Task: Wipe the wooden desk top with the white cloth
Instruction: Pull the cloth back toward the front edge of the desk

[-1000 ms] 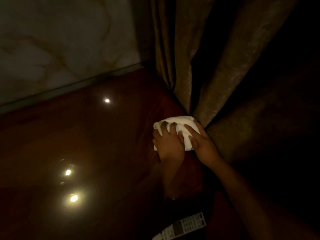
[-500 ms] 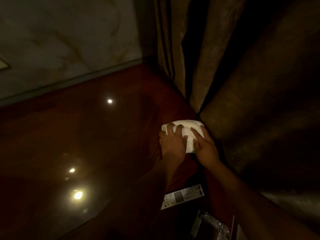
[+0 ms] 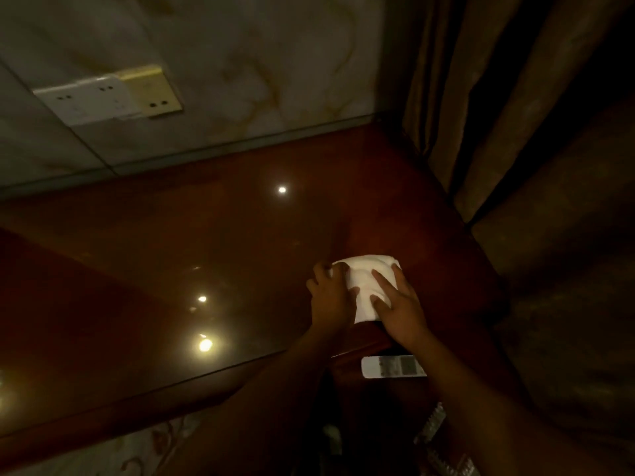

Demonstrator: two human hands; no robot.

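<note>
- Head view, the only one: two hands, one cloth (image 3: 367,286), one desk (image 3: 213,242).
- Cloth is white and folded or bunched; it lies on the desk's right part, near the front edge and not far from the curtain (image 3: 536,166).
- Left hand (image 3: 331,297) lies palm down on the cloth's left side, fingers spread and flat; it presses and does not pinch.
- Right hand (image 3: 400,304) lies flat on the cloth's right side, two fingers stretched across the white surface, also pressing with no closed grasp.
- Both forearms come up from the bottom edge and cover part of the desk's front edge.
- Desk is dark red glossy wood; four bright spots of reflected light show on it, one far back and three at left front.
- One remote (image 3: 391,366), white with rows of small buttons, lies just under the right wrist, which hides part of it; whether it rests on the desk or on a lower ledge I cannot tell.
- One socket plate (image 3: 110,96) sits on the marbled wall (image 3: 240,63) behind the desk.
- Curtain hangs in brown folds along the desk's right side, touching its far right corner.
- Pale patterned floor (image 3: 137,451) shows below the front edge; things at bottom right are too dark to name.
</note>
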